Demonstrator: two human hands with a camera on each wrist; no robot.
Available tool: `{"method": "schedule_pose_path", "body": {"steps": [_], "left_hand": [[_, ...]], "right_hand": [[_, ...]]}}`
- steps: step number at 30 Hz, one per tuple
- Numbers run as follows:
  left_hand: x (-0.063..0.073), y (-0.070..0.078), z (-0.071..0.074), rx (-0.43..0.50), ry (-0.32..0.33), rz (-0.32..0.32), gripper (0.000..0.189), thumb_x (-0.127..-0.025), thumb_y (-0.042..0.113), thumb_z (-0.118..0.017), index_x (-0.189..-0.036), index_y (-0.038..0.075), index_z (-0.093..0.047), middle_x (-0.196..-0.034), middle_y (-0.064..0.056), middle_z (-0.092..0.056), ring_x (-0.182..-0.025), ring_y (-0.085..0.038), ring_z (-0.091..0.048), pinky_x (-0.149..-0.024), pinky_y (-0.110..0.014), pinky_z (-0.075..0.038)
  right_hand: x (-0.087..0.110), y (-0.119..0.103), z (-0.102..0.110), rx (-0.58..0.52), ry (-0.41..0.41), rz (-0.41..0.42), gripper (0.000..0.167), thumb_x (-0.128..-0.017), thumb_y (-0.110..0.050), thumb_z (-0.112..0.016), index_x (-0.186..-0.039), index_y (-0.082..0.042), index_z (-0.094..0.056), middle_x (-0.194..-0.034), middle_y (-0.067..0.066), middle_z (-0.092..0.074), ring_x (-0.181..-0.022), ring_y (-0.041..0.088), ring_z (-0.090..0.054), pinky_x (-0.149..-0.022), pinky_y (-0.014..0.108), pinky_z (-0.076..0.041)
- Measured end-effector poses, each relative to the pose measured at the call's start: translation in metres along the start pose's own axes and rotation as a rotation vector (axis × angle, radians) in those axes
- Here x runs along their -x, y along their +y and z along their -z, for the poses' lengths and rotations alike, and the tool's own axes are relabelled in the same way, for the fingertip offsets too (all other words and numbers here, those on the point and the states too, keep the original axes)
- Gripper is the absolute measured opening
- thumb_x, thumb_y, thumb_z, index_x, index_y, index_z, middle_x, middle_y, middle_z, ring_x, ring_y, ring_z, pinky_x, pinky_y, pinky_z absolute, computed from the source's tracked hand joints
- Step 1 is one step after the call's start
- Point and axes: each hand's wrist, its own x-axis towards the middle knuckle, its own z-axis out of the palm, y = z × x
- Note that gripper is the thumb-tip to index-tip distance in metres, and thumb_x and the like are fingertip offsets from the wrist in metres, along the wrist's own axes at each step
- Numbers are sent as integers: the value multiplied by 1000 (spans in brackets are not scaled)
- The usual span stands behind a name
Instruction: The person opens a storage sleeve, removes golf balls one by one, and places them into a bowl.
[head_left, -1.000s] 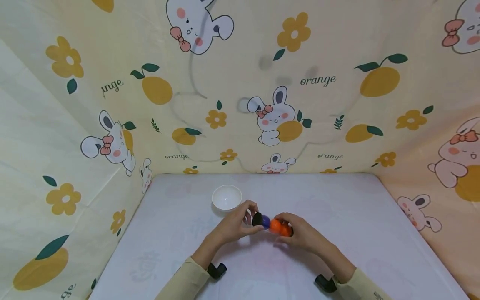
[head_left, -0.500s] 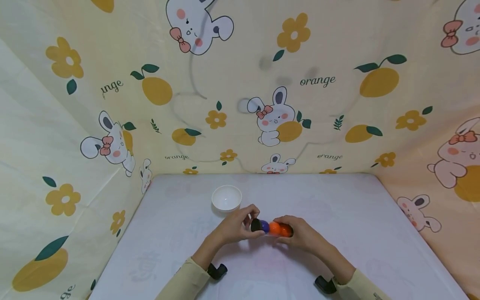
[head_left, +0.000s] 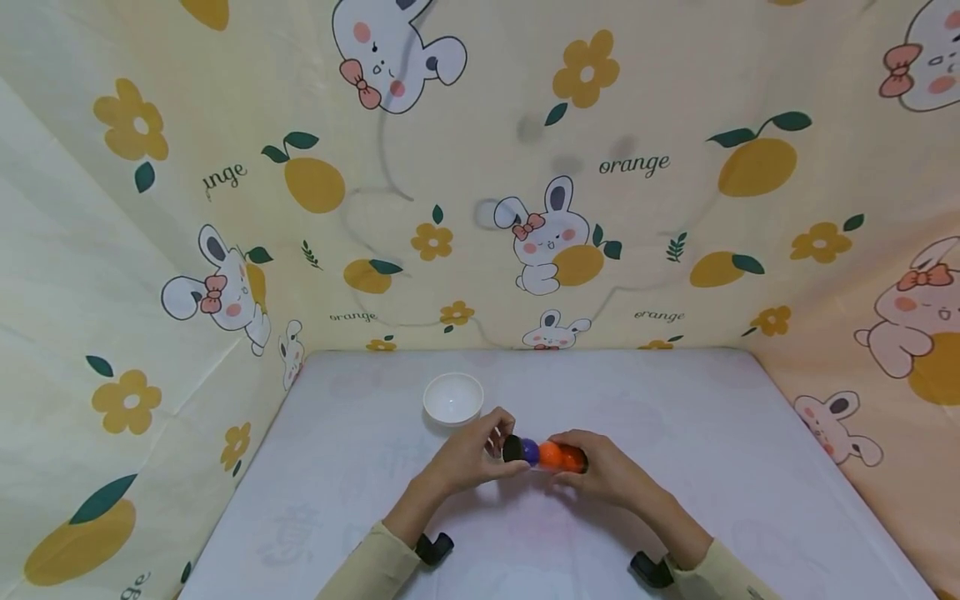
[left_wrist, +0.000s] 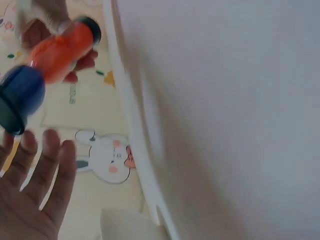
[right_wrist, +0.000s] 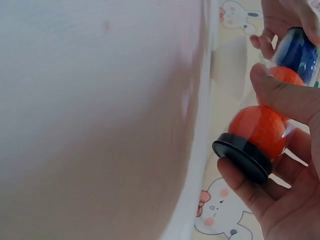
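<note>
A clear tube of balls (head_left: pixel 550 456) is held lengthwise between both hands above the table. Inside it are one blue ball (right_wrist: pixel 296 54) and two orange balls (right_wrist: pixel 257 131), with a black cap on either end. My right hand (head_left: pixel 607 467) grips the right part of the tube, thumb across its side and fingers around the capped end (right_wrist: pixel 242 156). At the other end, my left hand (head_left: pixel 474 452) has its thumb and a finger at the black cap (head_left: pixel 512 448); the other fingers (left_wrist: pixel 60 175) stretch out, apart from the tube.
A white bowl (head_left: pixel 453 399) stands on the white-covered table (head_left: pixel 360 400), just beyond my left hand. Printed cloth (head_left: pixel 480 167) with rabbits and oranges hangs behind the table and along both sides.
Both hands have lowered the tube slightly, and its left end has shifted a little left and down, so it lies more level. Over the last half second hardly anything has moved.
</note>
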Motion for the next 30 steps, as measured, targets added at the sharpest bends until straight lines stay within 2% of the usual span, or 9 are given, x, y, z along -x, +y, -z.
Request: {"method": "schedule_pose_path", "body": {"steps": [4, 8, 13, 18, 26, 30], "left_hand": [[0, 1, 3, -35, -20, -27, 53, -88, 37, -92, -117, 24, -49, -104, 8, -60, -93, -7, -64, -85, -22, -58], [-1, 3, 6, -78, -56, -100, 57, -86, 31, -94, -122, 20, -51, -112, 7, -57, -99, -6, -61, -88, -20, -58], [-2, 3, 7, -46, -101, -155, 52, -88, 23, -92, -123, 16, -53, -115, 4, -54, -99, -5, -58, -90, -21, -59], [-3, 2, 6, -5, -123, -161, 47, -89, 20, -92, -120, 15, -56, -114, 4, -54, -97, -5, -57, -90, -26, -60], [-4, 4, 3, -30, -164, -141, 43, -88, 17, -91, -115, 19, -57, -112, 6, -55, -100, -6, -54, -92, -23, -56], [-4, 4, 2, -4, -148, -132, 46, -87, 15, -91, -115, 15, -54, -111, 4, -53, -100, -7, -54, -93, -28, -58]], "right_hand": [[1, 1, 1, -3, 9, -10, 56, -86, -19, -92, -136, -4, -71, -131, 10, -74, -112, 25, -68, -100, 49, -59], [2, 3, 1, -3, 2, 9, 55, -86, -18, -92, -135, -4, -71, -130, 10, -74, -112, 26, -69, -100, 49, -59], [3, 7, -1, -4, -16, 21, 56, -87, -22, -92, -135, -5, -71, -129, 8, -74, -111, 23, -69, -100, 46, -59], [4, 8, -3, -18, -34, 35, 55, -88, -28, -91, -135, -8, -71, -128, 6, -74, -109, 19, -68, -97, 41, -59], [5, 6, 0, -26, -43, 44, 53, -90, -26, -90, -137, -9, -71, -129, 4, -74, -110, 18, -68, -98, 40, -59], [5, 4, 2, -33, -44, 43, 53, -90, -27, -90, -136, -9, -71, -129, 5, -74, -110, 19, -68, -98, 41, -59]]}}
